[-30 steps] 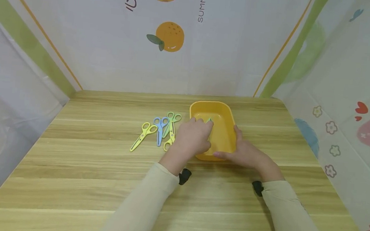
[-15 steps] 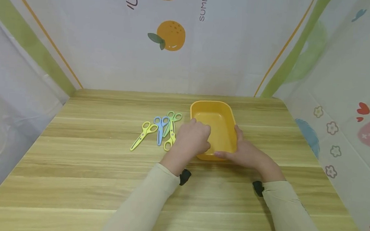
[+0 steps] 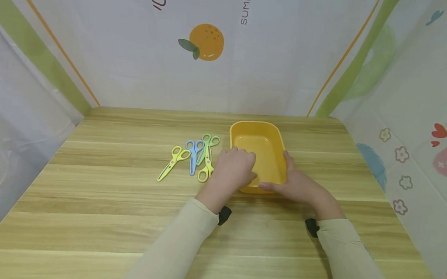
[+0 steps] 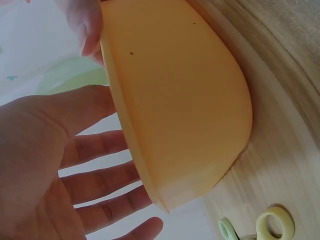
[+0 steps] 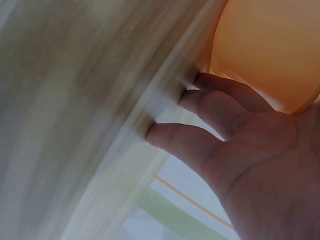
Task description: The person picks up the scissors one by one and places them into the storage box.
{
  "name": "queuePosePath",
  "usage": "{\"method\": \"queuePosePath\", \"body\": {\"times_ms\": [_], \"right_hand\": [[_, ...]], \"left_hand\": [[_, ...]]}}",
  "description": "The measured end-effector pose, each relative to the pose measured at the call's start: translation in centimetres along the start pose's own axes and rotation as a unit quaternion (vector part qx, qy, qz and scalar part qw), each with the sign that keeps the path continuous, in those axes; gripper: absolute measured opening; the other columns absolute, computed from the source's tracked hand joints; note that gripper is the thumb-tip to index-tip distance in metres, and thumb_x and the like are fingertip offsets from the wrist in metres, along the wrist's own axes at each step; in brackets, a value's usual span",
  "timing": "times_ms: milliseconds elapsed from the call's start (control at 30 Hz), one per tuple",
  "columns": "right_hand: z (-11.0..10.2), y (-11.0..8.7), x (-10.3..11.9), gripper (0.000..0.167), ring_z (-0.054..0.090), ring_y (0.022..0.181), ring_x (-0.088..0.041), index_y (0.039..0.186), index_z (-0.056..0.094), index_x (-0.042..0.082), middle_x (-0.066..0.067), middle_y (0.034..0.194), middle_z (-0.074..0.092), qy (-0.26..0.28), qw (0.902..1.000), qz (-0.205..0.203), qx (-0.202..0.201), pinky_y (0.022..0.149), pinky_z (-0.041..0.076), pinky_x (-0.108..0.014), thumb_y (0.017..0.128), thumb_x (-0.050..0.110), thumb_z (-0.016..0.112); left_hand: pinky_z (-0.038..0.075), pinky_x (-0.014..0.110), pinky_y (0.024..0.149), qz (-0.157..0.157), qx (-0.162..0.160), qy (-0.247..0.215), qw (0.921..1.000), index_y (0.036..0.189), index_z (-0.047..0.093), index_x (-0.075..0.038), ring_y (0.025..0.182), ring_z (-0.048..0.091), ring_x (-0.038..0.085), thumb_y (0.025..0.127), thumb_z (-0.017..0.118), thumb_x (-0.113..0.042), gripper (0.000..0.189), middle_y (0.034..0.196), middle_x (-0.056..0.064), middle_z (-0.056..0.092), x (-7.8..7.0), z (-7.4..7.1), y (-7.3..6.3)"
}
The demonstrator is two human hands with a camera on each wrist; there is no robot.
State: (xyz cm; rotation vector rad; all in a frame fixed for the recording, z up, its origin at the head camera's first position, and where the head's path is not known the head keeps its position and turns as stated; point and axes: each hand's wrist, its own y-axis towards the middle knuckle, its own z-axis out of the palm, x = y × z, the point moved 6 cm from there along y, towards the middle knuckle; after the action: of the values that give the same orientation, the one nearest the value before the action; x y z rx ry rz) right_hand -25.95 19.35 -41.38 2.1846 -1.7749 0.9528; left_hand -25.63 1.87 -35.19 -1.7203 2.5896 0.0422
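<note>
My left hand [image 3: 234, 169] reaches over the left rim of a yellow plastic bin [image 3: 265, 160], its fingers pointing down inside. In the left wrist view the left hand's fingers [image 4: 100, 182] are spread and fairly straight; the bin wall [image 4: 185, 100] hides their tips, and nothing held shows. My right hand [image 3: 300, 185] steadies the bin at its near right corner, thumb over the near rim and fingers along the right side. In the right wrist view, several right-hand fingers [image 5: 185, 142] touch the table beside the bin.
Left of the bin lie several craft scissors: a yellow pair [image 3: 171, 164], a blue pair [image 3: 193, 157], a green pair [image 3: 207, 143] and another yellow pair [image 3: 207, 166], the last three close together. Printed cloth [image 3: 142, 72] hangs behind the wooden table [image 3: 96, 199] and at its sides.
A small green tip by my left index finger, visible one second ago, is out of sight. My left hand has shifted slightly toward me. The right hand and bin stay in place.
</note>
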Motion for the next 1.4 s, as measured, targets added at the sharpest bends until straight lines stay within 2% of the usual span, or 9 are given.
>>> {"method": "queuePosePath", "body": {"times_ms": [233, 500, 833, 1133, 1400], "right_hand": [[0.1, 0.0, 0.0, 0.144, 0.064, 0.128, -0.040, 0.166, -0.019, 0.002, -0.038, 0.145, 0.057, 0.000, 1.0000, -0.003, -0.002, 0.114, 0.048, -0.060, 0.084, 0.078, 0.072], [0.2, -0.1, -0.1, 0.144, 0.062, 0.131, -0.044, 0.166, -0.019, 0.000, -0.041, 0.148, 0.053, 0.000, 1.0000, -0.003, -0.005, 0.115, 0.047, -0.062, 0.084, 0.076, 0.073], [0.2, -0.2, -0.3, 0.146, 0.065, 0.126, -0.040, 0.166, -0.020, 0.003, -0.039, 0.144, 0.057, -0.008, 0.9999, 0.007, 0.002, 0.112, 0.049, -0.060, 0.083, 0.080, 0.071], [0.1, -0.1, 0.0, 0.145, 0.066, 0.123, -0.039, 0.166, -0.020, 0.002, -0.039, 0.141, 0.059, -0.009, 1.0000, 0.002, 0.002, 0.111, 0.050, -0.060, 0.083, 0.079, 0.071], [0.1, 0.0, -0.1, 0.146, 0.067, 0.121, -0.039, 0.166, -0.021, 0.002, -0.039, 0.140, 0.060, -0.015, 0.9998, 0.009, 0.004, 0.110, 0.051, -0.059, 0.083, 0.081, 0.070]], "left_hand": [[0.058, 0.047, 0.086, -0.001, 0.010, -0.009, 0.9999, 0.110, 0.074, -0.018, 0.096, 0.067, 0.025, 0.099, 0.074, -0.041, 0.026, 0.099, 0.001, 0.072, 0.1, 0.4, -0.1], [0.055, 0.043, 0.085, 0.004, -0.007, -0.002, 1.0000, 0.119, 0.073, -0.018, 0.101, 0.059, 0.023, 0.100, 0.072, -0.040, 0.029, 0.105, 0.000, 0.070, 0.2, 0.4, -0.5], [0.057, 0.044, 0.089, 0.002, -0.011, -0.009, 0.9999, 0.127, 0.072, -0.018, 0.109, 0.060, 0.023, 0.101, 0.071, -0.040, 0.034, 0.119, 0.002, 0.072, 0.7, 0.7, -1.0], [0.059, 0.046, 0.089, 0.002, -0.025, -0.004, 0.9997, 0.132, 0.071, -0.018, 0.113, 0.063, 0.026, 0.102, 0.068, -0.040, 0.037, 0.126, 0.004, 0.072, 1.2, 0.7, -1.2], [0.061, 0.049, 0.092, -0.004, -0.053, 0.009, 0.9985, 0.137, 0.069, -0.018, 0.124, 0.064, 0.030, 0.106, 0.059, -0.051, 0.046, 0.131, 0.006, 0.071, 2.3, 0.5, -1.5]]}}
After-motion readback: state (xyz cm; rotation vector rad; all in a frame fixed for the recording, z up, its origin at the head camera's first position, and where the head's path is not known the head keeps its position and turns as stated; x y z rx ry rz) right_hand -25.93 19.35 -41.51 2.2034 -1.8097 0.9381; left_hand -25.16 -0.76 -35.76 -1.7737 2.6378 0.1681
